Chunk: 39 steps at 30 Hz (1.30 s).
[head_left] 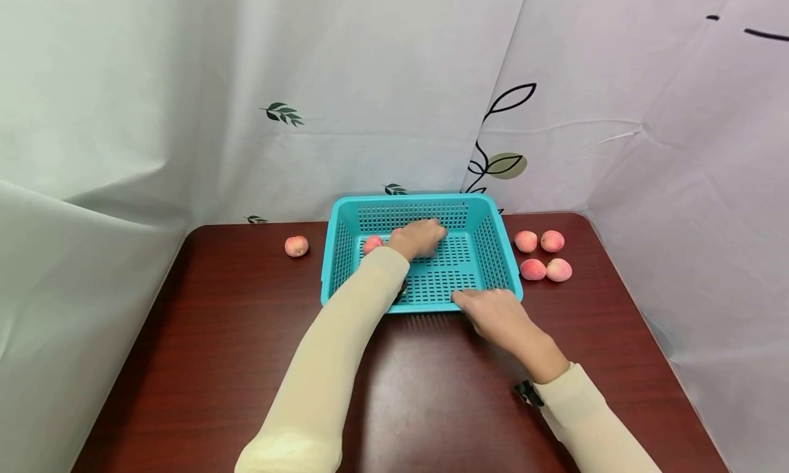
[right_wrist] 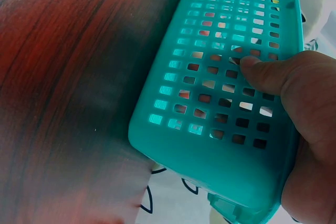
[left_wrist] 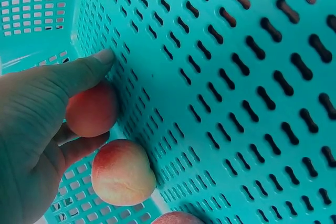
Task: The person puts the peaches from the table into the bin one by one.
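Note:
Inside the turquoise plastic basket (head_left: pixel 419 198) my left hand (head_left: pixel 420 238) holds a peach (left_wrist: pixel 92 109) between thumb and fingers. Right beside that fruit, against the perforated wall, lies another peach (left_wrist: pixel 123 172), red and yellowish. The top of a further peach (left_wrist: pixel 178 218) shows at the lower edge of the left wrist view. From the head, one peach (head_left: pixel 372 244) is visible left of this hand. My right hand (head_left: pixel 496 315) grips the basket's near rim toward its right end, the thumb (right_wrist: pixel 257 72) pressed on the outer wall.
On the dark red-brown table (head_left: pixel 246 363), a single peach (head_left: pixel 296 246) lies left of the basket. Several peaches (head_left: pixel 533 269) sit in a cluster to its right. A pale curtain (head_left: pixel 370 83) with leaf prints hangs behind the table and along its sides.

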Available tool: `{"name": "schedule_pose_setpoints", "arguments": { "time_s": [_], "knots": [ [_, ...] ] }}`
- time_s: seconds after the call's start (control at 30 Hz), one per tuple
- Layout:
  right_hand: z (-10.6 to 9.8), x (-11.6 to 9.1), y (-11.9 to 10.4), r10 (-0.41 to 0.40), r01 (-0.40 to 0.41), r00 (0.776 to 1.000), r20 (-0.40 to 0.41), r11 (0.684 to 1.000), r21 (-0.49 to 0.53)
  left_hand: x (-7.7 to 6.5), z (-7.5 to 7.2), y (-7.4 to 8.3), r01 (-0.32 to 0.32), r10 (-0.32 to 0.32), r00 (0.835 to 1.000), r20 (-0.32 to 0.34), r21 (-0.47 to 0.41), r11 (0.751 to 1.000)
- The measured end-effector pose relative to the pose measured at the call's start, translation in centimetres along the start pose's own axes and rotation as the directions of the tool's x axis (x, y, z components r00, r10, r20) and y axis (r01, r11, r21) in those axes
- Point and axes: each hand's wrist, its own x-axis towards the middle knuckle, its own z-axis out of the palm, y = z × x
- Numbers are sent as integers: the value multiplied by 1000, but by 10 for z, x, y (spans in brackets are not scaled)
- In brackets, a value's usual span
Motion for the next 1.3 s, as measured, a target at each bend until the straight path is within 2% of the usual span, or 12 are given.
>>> {"name": "schedule_pose_setpoints", "arguments": {
  "time_s": [0.43,0.67,0.97,1.17,1.3],
  "knots": [
    [1,0,-1,2,-2,1000,8,1000,0,-2,2,-2,17,-17,1000,16,-6,1000],
    [2,1,-2,-4,4,1000,-9,1000,1,-8,-1,-3,29,-29,999,17,-2,1000],
    [3,1,-1,-4,4,1000,-7,1000,-3,-20,-22,-4,10,-10,1000,-15,33,999],
    [1,0,0,-6,6,1000,-9,1000,-4,-35,-34,-8,13,-12,1000,-15,55,998],
    [1,0,1,-2,2,1000,-4,1000,-9,-45,-40,-12,14,-11,999,-44,61,998]
  ]
}}
